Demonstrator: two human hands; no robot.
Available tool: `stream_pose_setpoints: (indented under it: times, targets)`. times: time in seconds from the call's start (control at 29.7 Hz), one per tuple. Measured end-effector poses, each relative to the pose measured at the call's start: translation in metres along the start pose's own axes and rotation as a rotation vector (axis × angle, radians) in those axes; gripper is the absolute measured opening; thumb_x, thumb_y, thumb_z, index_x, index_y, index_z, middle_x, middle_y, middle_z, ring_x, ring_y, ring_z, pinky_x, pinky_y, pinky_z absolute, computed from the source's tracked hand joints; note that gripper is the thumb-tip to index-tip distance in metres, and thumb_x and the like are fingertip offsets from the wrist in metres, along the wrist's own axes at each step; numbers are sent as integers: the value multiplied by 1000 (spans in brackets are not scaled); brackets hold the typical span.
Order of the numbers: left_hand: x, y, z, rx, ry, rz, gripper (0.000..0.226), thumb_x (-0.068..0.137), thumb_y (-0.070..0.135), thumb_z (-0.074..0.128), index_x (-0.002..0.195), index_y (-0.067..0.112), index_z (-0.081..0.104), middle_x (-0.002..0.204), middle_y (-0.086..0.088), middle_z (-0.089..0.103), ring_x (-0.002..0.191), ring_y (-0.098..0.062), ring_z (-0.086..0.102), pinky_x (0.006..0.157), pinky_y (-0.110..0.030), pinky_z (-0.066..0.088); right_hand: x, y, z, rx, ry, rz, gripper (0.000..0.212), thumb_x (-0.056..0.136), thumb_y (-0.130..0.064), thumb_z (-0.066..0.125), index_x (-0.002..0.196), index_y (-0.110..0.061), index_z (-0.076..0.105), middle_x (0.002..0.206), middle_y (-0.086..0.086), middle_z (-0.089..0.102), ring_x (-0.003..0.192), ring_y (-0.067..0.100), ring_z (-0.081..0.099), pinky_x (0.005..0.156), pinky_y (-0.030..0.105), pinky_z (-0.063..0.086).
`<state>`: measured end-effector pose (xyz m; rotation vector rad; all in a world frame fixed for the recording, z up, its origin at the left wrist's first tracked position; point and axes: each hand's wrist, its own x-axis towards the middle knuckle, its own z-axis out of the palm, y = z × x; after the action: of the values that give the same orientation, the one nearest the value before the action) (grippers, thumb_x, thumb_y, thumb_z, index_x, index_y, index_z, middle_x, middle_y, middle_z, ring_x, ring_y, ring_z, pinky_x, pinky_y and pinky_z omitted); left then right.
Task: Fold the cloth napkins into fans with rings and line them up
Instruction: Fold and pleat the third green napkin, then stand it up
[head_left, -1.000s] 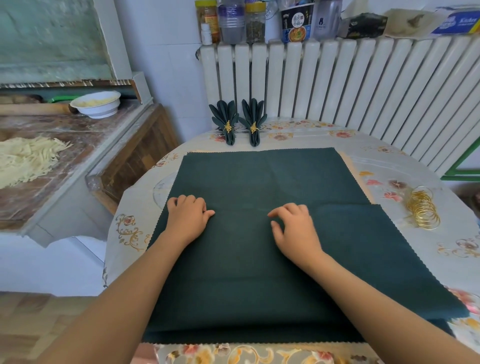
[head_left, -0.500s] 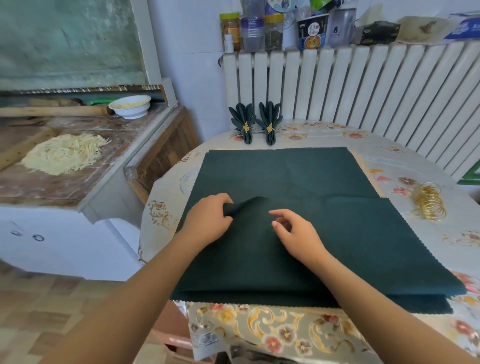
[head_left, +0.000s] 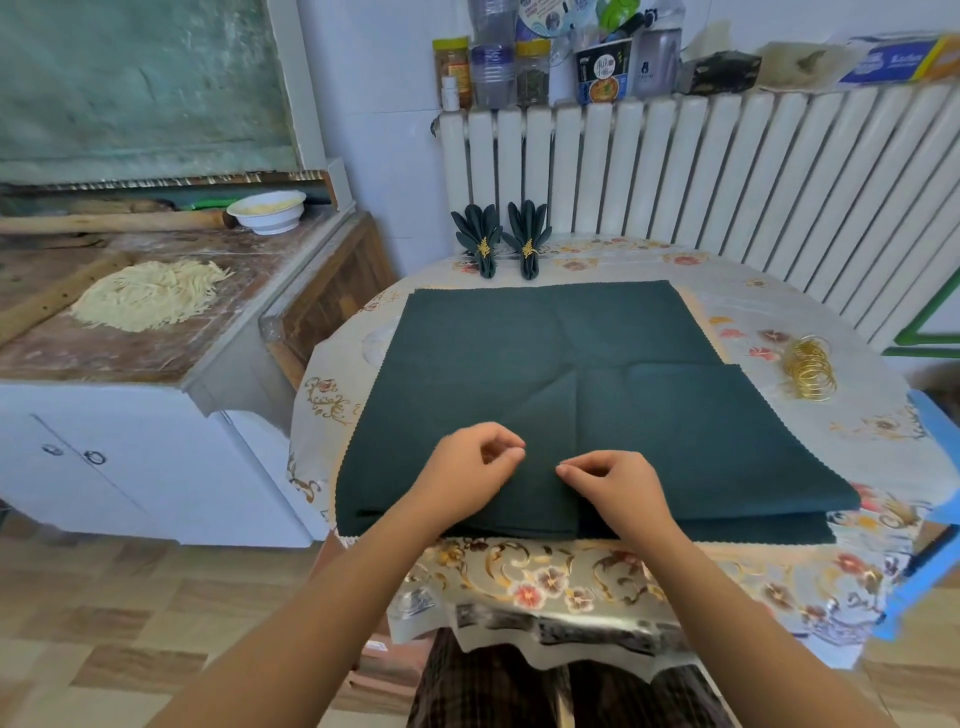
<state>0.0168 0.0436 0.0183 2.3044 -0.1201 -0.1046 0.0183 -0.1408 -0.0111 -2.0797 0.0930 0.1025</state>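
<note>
Napkin (head_left: 545, 374) lies flat on the table (head_left: 779, 291), dark green, on top of a stack of more napkins — near edge just at the table's front lip. Two finished fans (head_left: 501, 236) stand at the far edge by the radiator (head_left: 727, 171), each cinched with a gold ring. Spare rings (head_left: 809, 368) sit in a pile to the right, apart from the stack.

Left hand (head_left: 470, 467) and right hand (head_left: 621, 486) hover close together over the napkin's near middle, fingers curled with thumb and forefinger nearly meeting; cannot tell whether either actually pinches cloth.

Handling, my read: light, soft, limp woven cloth — no stiffness of its own, so pleats will only stay if pressed. Layers below may drag along; take only the top sheet. Best hold looks like the near edge, both hands pinching side by side, folding accordion-style away from the body.
</note>
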Motion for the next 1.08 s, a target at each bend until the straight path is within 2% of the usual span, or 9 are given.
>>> stream_pose_setpoints:
  times: [0.07, 0.17, 0.3, 0.47, 0.64, 0.77, 0.91, 0.98, 1.08]
  targets:
    - [6, -13, -5, 279, 121, 75, 22, 96, 24, 52, 113, 27, 66, 116, 9, 63, 111, -10, 54, 97, -28, 40, -1, 2, 4, -42, 22, 1, 16, 82, -30, 72, 95, -22, 74, 86, -14, 68, 83, -1, 60, 68, 13, 44]
    - [8, -28, -4, 488, -11, 90, 39, 100, 29, 43, 138, 30, 48, 150, 4, 37, 138, -14, 30, 112, -37, 20, -6, 2, 11, -128, 55, -7, 32, 81, -35, 71, 110, -25, 67, 92, -11, 63, 84, 5, 58, 74, 23, 47]
    - [3, -38, 7, 561, -89, 52, 50, 103, 36, 31, 151, 32, 21, 161, 0, 8, 146, -15, 13, 116, -37, 13, -11, -5, 17, -225, 76, -1, 40, 84, -40, 66, 122, -34, 56, 100, -11, 55, 86, 6, 54, 70, 25, 42]
    - [2, -35, 18, 572, -53, 18, 50, 104, 37, 26, 152, 30, 15, 161, -3, 4, 147, -17, 9, 116, -38, 11, -10, -12, 24, -332, 57, 29, 26, 89, -47, 57, 115, -44, 57, 80, -18, 55, 79, 6, 55, 62, 25, 42]
    - [1, -33, 15, 522, 3, -13, 49, 104, 36, 26, 152, 28, 19, 161, -4, 9, 146, -18, 13, 115, -40, 13, -3, -14, 22, -156, 69, 12, 32, 92, -30, 59, 122, -38, 56, 105, -12, 64, 82, 8, 53, 66, 19, 42]
    - [-1, -32, 11, 541, 39, -40, 50, 103, 38, 27, 152, 27, 20, 160, -6, 13, 145, -20, 18, 115, -40, 16, -1, -18, 18, -12, 40, -23, 45, 91, -17, 62, 132, -30, 51, 89, -7, 59, 94, 13, 58, 58, 1, 38]
    - [-1, -32, 8, 532, 57, -70, 50, 103, 39, 27, 152, 27, 21, 159, -7, 15, 144, -20, 20, 115, -40, 16, 6, -20, 15, 30, 13, -12, 54, 89, -18, 64, 138, -32, 45, 115, 3, 59, 111, 17, 53, 75, 4, 35]
    - [-2, -33, 8, 536, 50, -75, 51, 103, 39, 27, 152, 27, 20, 159, -7, 16, 144, -20, 21, 115, -40, 16, 8, -20, 14, 39, 10, 8, 58, 88, -20, 66, 139, -34, 41, 107, 1, 57, 104, 14, 54, 81, 16, 37]
    - [-4, -35, 13, 562, 13, -78, 52, 103, 40, 25, 153, 27, 15, 160, -7, 12, 146, -21, 15, 116, -40, 13, 6, -18, 11, 68, 59, 63, 54, 90, -29, 62, 140, -26, 40, 83, -3, 57, 75, 6, 53, 60, 17, 38]
